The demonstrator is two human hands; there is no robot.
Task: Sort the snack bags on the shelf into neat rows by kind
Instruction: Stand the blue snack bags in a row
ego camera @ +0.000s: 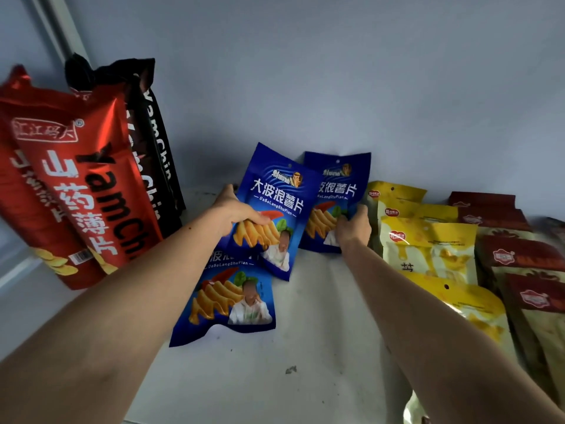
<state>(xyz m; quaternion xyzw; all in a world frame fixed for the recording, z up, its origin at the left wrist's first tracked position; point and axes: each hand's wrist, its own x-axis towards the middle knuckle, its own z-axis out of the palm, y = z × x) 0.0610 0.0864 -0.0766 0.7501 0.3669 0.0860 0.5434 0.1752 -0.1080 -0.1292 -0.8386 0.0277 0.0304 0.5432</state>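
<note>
Head view shows us our left hand [235, 214] pinching a tilted blue chip bag [275, 209] mid-shelf [305, 347] over a flat blue bag [226, 301], while our right hand [351, 228] grips another blue bag [336, 191] by the far wall, yellow bags [428, 246] just right, red yam bags [76, 191] far left.

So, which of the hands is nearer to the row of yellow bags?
Right. The right hand grips the rear blue bag just beside the yellow bags. The left hand holds the middle blue bag, farther left.
</note>
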